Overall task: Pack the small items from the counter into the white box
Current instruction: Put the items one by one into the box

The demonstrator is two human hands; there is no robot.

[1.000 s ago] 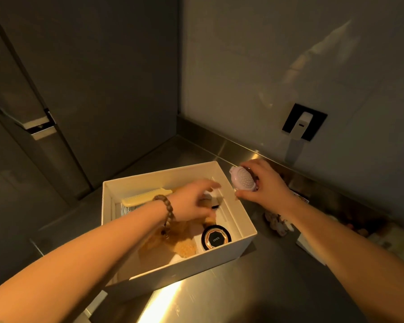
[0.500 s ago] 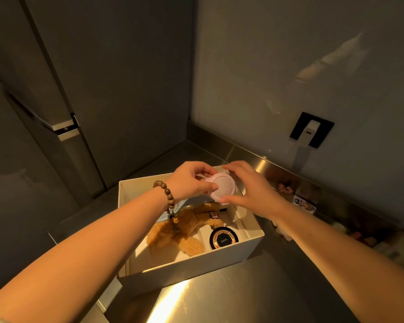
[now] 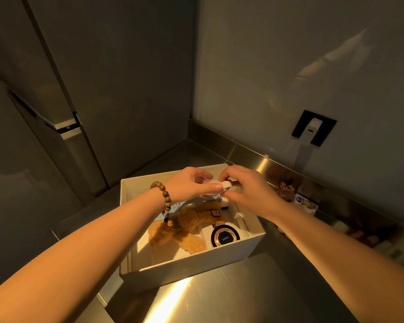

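Nearest, two bare forearms reach forward over a steel tabletop [image 3: 219, 304] streaked with warm light. Just beyond sits the white box [image 3: 191, 266], open-topped. Inside lie a fuzzy brown plush item [image 3: 184, 227] and a round black jar [image 3: 224, 237] with a gold-ringed lid, tucked by the near right wall. Above the box's far end, the left hand [image 3: 191, 185], a beaded bracelet [image 3: 163, 197] on its wrist, and the right hand [image 3: 247, 190] meet. Both grips pinch a small pale item [image 3: 216, 191] between fingertips, seemingly to steady it before lowering it in. Farther right, more small items [image 3: 306, 202] wait along the wall, so packing looks unfinished.
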